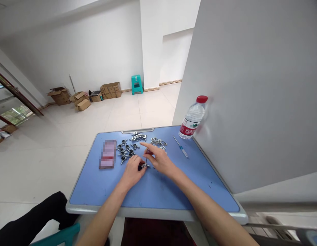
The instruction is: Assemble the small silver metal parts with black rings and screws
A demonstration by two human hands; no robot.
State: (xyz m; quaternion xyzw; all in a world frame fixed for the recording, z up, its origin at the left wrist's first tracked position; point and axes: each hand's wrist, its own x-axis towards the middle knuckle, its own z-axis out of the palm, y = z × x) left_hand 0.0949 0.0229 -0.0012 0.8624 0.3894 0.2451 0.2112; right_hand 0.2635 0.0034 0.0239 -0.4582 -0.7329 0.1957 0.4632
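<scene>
My left hand (pixel 133 170) is closed on a small metal fitting (pixel 144 165) with a dark part, held low over the blue table. My right hand (pixel 159 159) pinches a small screwdriver (pixel 146 159), its thin shaft pointing down at that fitting. The fingers hide most of the handle. Left of my hands lie several metal fittings with black round centres (pixel 127 147). Beyond them is a pile of shiny metal pieces (pixel 138 137). Behind my right hand lie several looped metal pieces (pixel 158 141), partly covered by it.
A second screwdriver (pixel 181 147) with a clear handle lies at right. Near the grey partition (pixel 255 102) stands a red-capped water bottle (pixel 192 118). A blurred pinkish rectangle (pixel 108 154) is on the table's (pixel 163 196) left. A black-trousered leg (pixel 38 215) shows at lower left.
</scene>
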